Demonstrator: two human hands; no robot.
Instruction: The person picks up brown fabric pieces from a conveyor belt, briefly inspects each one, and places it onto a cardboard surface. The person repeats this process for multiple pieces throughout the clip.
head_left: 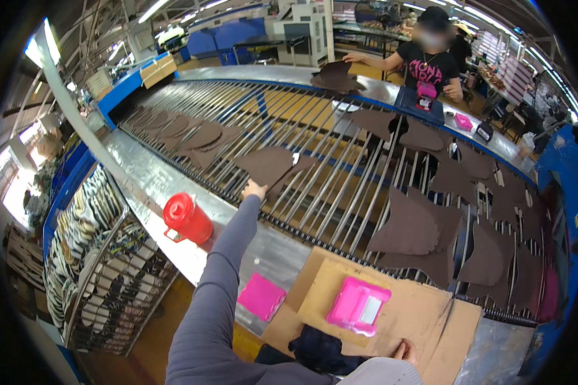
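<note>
While the left hand touches a brown piece, the right hand rests on cardboard, both grips indiscernible

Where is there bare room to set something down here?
Bare metal shows between the flat pink piece and the rod bed, and right of the cardboard. The rod bed's right end is crowded with brown pieces.

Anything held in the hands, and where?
Left hand is at the near edge of a brown piece; grip unclear. Right hand is on cardboard, nothing visibly held.
</note>
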